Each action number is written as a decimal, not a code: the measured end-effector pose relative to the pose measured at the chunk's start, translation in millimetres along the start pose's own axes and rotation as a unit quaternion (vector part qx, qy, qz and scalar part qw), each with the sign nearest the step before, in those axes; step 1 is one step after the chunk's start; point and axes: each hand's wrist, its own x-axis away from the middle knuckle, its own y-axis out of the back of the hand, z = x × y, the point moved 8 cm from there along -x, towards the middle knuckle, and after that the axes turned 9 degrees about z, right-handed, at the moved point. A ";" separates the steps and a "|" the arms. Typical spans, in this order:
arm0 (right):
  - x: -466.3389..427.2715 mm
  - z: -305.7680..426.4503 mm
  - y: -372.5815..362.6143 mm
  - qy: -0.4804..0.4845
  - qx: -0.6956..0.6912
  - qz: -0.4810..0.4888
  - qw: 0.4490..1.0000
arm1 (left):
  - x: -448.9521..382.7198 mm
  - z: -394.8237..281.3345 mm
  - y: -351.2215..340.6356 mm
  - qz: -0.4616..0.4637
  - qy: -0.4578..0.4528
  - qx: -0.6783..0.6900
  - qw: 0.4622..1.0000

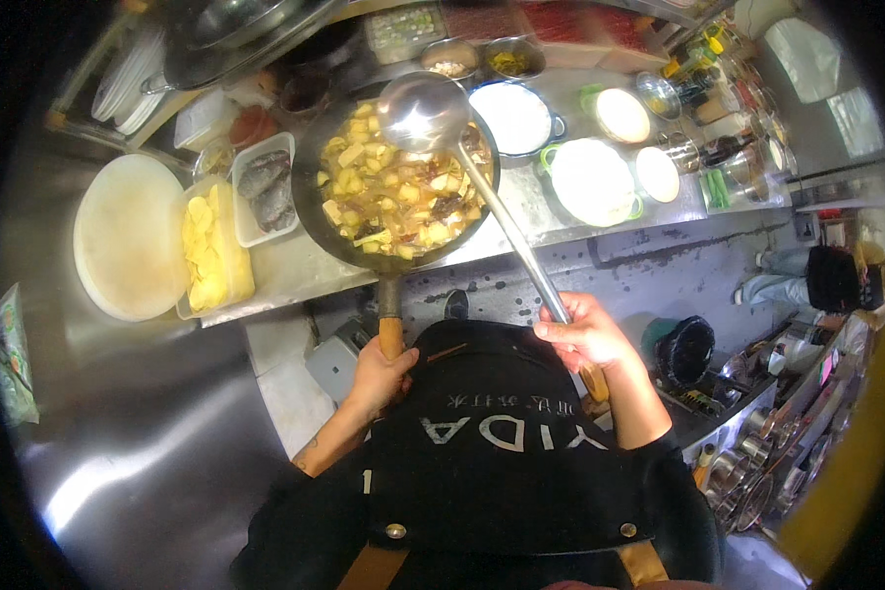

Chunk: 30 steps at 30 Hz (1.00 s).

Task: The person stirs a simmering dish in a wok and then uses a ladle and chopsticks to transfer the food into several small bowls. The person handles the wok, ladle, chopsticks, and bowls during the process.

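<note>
My left hand [380, 375] is closed round the wooden handle of a dark wok [302, 240], which is over the steel counter. Inside the wok lies a stew of yellow and pale cubes [391, 192] in broth, with some dark pieces. My right hand [586, 335] grips the long metal shaft of a steel ladle [512, 225] near its wooden end. The ladle's bowl [422, 110] is above the far right part of the wok and hides some of the stew. To the wok's right stand a white bowl with a blue rim [512, 118] and a white pot with green handles [592, 182].
Left of the wok are a tub of yellow slices [210, 251], a tub of dark pieces [267, 188] and a round cutting board [129, 236]. Small white bowls [658, 174] and seasoning containers stand at the right. A person [807, 276] is at the far right.
</note>
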 end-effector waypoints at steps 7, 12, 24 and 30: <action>-55.8 22.4 12.6 -0.084 0.065 0.103 0.989 | -16.6 -0.7 -10.0 -0.012 0.011 0.024 1.000; -84.1 40.9 29.5 -0.139 0.085 0.150 0.975 | -24.7 -10.2 -29.3 -0.055 -0.030 0.035 0.997; -104.3 89.0 75.4 -0.210 0.069 0.248 0.943 | -34.1 -15.7 -75.6 -0.110 0.004 0.252 0.961; -109.4 93.3 65.5 -0.230 0.035 0.261 0.937 | -31.7 -28.2 -60.4 -0.161 -0.007 0.184 0.970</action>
